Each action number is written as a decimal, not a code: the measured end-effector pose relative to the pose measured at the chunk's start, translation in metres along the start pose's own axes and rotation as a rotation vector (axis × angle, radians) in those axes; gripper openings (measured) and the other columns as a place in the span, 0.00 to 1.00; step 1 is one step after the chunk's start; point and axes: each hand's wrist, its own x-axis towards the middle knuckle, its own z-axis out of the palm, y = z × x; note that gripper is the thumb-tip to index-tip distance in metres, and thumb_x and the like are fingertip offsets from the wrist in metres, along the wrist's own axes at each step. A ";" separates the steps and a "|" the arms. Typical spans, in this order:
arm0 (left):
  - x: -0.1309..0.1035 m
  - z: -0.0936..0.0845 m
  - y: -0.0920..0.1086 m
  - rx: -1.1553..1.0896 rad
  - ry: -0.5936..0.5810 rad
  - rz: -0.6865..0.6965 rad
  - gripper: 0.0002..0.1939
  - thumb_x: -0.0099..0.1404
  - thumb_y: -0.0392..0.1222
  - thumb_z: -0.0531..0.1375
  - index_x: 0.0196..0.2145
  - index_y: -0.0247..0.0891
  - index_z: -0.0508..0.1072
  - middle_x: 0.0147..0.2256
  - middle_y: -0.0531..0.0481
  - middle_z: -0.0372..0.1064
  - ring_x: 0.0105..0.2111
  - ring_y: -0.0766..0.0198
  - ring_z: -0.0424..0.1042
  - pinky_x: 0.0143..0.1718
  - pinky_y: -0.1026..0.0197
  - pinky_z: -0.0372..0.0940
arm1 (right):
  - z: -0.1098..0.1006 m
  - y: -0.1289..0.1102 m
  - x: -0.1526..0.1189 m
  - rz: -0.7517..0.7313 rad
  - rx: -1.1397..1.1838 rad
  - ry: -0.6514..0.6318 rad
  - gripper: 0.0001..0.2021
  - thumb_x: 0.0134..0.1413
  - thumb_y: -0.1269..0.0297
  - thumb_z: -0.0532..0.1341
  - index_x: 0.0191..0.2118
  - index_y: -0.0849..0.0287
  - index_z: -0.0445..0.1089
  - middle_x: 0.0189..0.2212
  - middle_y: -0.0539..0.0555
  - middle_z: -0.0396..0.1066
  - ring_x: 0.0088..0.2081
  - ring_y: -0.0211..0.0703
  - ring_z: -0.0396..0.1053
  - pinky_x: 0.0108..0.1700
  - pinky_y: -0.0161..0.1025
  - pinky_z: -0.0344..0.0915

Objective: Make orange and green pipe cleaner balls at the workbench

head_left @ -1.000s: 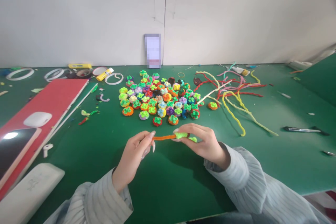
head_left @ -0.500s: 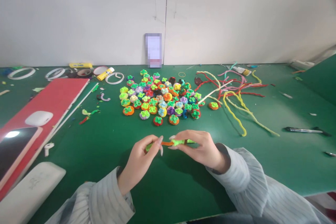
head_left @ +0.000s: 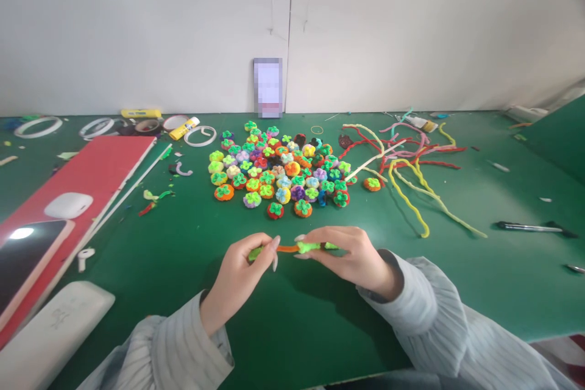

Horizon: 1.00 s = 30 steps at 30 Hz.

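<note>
An orange and lime-green pipe cleaner (head_left: pixel 287 249) stretches between my two hands above the green table. My left hand (head_left: pixel 244 271) pinches its left part between thumb and fingers, and a green bit shows behind the thumb. The fluffy lime-green section at the right lies between the thumb and fingers of my right hand (head_left: pixel 345 251), with a green end poking out beneath the palm. Beyond my hands sits a heap of small pipe-cleaner pumpkins (head_left: pixel 275 210) in many colours, several topped with green flower shapes.
Loose pipe cleaners (head_left: pixel 411 195) lie tangled at the right, near a black pen (head_left: pixel 530 227). At the left are a red board (head_left: pixel 114 152), a phone (head_left: pixel 36 256), a white case (head_left: pixel 68 205) and a white power bank (head_left: pixel 59 329). Another phone (head_left: pixel 268 88) leans on the wall.
My left hand has shifted slightly left, so a longer stretch of orange shows between my hands. My right hand has hardly moved.
</note>
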 end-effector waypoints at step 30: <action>-0.004 0.016 -0.004 -0.084 -0.092 0.036 0.18 0.65 0.47 0.49 0.20 0.36 0.58 0.20 0.56 0.49 0.21 0.71 0.49 0.21 0.67 0.48 | 0.005 -0.004 -0.003 0.056 0.039 -0.088 0.07 0.52 0.63 0.61 0.35 0.60 0.72 0.26 0.52 0.75 0.24 0.35 0.70 0.27 0.30 0.67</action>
